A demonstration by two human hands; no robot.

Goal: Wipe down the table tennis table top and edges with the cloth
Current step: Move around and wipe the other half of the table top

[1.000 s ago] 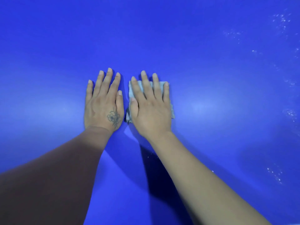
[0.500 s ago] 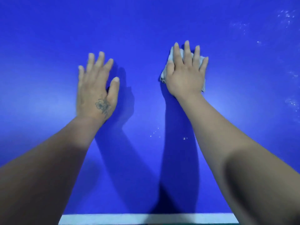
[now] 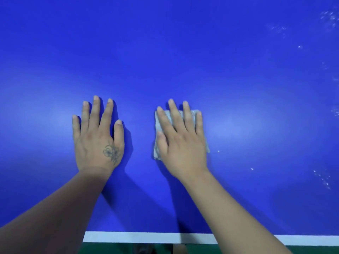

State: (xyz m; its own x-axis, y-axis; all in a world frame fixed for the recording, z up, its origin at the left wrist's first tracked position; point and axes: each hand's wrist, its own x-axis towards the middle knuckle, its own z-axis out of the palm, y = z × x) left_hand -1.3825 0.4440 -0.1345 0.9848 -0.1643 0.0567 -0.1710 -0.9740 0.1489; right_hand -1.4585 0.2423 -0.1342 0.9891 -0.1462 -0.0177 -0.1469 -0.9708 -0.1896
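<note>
The blue table tennis table top (image 3: pixel 183 52) fills the view. A small pale grey cloth (image 3: pixel 159 125) lies flat on it, mostly hidden under my right hand (image 3: pixel 181 142), which presses on it with straight, spread fingers. My left hand (image 3: pixel 98 136), with a flower tattoo near the thumb, rests flat on the bare blue surface a short way left of the cloth. The table's white edge line (image 3: pixel 146 238) runs along the near side at the bottom.
White specks and smears (image 3: pixel 322 178) dot the blue surface at the right, and more specks (image 3: pixel 330 17) show at the far right top. A dark green floor (image 3: pixel 113 249) lies below the near edge.
My right hand has pulled the cloth back toward me and to the left from its farther reach. The left hand stays flat on the table. The view shows more of the near edge.
</note>
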